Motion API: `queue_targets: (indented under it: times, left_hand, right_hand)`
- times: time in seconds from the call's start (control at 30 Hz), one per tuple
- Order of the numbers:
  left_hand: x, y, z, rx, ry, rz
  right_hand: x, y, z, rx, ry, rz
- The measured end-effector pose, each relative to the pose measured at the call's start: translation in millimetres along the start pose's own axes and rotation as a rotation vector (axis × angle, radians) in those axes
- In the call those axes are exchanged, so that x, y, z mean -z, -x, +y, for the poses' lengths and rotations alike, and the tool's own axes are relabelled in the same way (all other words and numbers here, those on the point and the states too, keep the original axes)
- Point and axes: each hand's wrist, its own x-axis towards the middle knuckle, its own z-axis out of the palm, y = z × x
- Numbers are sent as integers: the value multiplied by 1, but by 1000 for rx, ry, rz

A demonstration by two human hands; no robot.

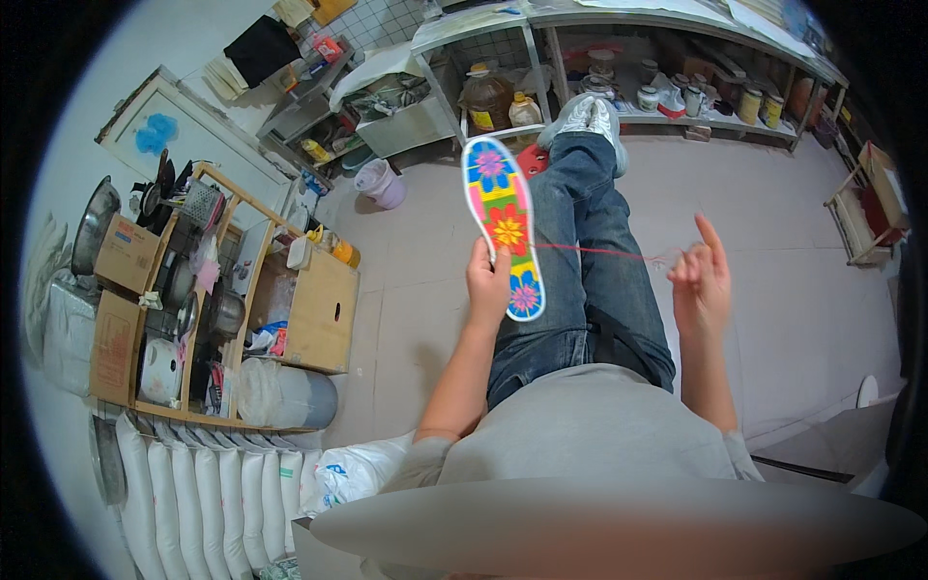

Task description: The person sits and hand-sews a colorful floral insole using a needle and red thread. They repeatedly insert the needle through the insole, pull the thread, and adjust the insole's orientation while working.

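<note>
My left hand grips a colorful embroidered insole, held upright over my legs, with blue, red, yellow and pink flower patterns. A red thread stretches from the insole's middle to my right hand, which pinches it with curled fingers while the index finger points up. Whether a needle is in those fingers is too small to tell. My jeans and crossed legs lie beneath.
Wooden shelving with pans and boxes stands left, white sacks below it. Metal shelves with jugs and jars line the back, a lilac bucket before them. A small rack stands right.
</note>
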Motion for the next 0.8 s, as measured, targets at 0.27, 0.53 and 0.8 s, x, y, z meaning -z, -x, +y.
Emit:
queue_targets:
  times: [0.27, 0.53, 0.8]
  left_hand:
    - [-52, 35, 35, 125, 473, -357]
    - [-35, 36, 22, 128, 491, -327]
    - [1, 23, 30, 102, 785, -55]
  right_hand:
    - [-29, -8, 67, -244, 511, -422]
    - [-36, 0, 73, 50, 912, -403]
    - [-13, 8, 59, -223, 448, -175]
